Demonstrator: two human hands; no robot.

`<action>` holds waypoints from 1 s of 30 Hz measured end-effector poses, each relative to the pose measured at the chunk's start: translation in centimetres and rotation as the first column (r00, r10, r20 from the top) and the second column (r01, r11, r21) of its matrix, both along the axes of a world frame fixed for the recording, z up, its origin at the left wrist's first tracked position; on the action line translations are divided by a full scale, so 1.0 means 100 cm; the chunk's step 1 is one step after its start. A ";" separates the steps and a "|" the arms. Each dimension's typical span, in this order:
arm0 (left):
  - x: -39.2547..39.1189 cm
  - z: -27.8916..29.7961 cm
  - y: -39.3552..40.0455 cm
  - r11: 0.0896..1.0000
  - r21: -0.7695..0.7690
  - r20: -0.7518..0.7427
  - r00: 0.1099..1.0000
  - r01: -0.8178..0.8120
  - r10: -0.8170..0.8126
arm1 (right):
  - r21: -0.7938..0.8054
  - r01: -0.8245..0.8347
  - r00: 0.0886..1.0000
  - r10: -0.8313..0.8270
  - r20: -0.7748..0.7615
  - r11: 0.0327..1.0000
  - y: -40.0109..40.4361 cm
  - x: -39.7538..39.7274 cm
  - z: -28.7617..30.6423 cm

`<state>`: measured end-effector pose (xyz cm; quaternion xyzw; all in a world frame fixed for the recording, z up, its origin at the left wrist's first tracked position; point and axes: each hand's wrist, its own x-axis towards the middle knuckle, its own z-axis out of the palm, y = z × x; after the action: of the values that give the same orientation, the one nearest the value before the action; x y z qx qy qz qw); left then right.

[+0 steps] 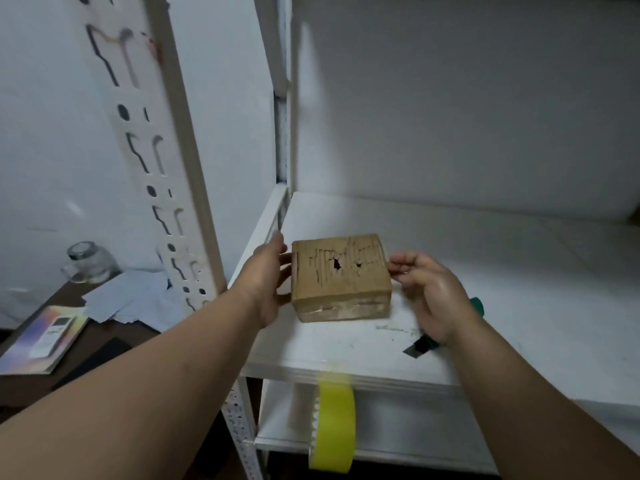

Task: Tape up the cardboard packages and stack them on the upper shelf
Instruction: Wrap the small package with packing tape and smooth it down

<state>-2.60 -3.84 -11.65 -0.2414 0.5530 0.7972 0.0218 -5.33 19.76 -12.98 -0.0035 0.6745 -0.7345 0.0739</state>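
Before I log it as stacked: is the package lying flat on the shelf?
Flat: the worn brown cardboard package rests on the white shelf board, torn face up.

A small cardboard package [341, 277] sits on the white shelf [485, 258] at the centre of the frame, its top torn with slits and a dark hole. The left hand [268, 282] lies against its left side, fingers fairly straight. The right hand [427, 292] is at its right edge, fingers loosely curled, and whether they touch the cardboard is hard to tell. A strip of yellow tape [334, 426] hangs from the shelf's front edge at lower centre. A green-handled cutter [446, 327] lies partly under the right hand. At lower left, a glass jar [90, 261], loose papers [131, 299] and a booklet [43, 337] rest on a dark table [41, 386].
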 end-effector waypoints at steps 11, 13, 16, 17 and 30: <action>0.022 -0.004 0.012 0.912 -0.369 0.036 0.984 0.177 -0.176 | 0.481 0.117 0.993 -0.100 -0.061 0.869 -0.008 0.035 -0.001; 0.021 -0.010 0.014 0.793 -0.602 0.015 0.994 0.092 -0.104 | 0.525 0.276 0.961 -0.229 -0.154 0.805 -0.006 0.038 0.002; 0.034 -0.017 0.017 0.533 -0.844 -0.113 0.992 -0.063 -0.061 | 0.536 0.251 0.967 -0.189 -0.169 0.806 -0.005 0.048 0.001; 0.041 -0.019 0.016 0.460 -0.887 -0.100 0.988 -0.036 -0.115 | 0.558 0.145 0.989 -0.101 -0.109 0.817 -0.006 0.052 0.001; 0.068 -0.030 0.035 0.753 -0.657 -0.047 0.999 -0.016 -0.020 | 0.569 -0.297 0.951 0.184 0.249 0.767 -0.009 0.077 -0.009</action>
<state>4.18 -0.30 -14.65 -0.2128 0.7983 0.5581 -0.0777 2.32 18.89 -13.93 -0.0007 0.8563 -0.4650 0.2249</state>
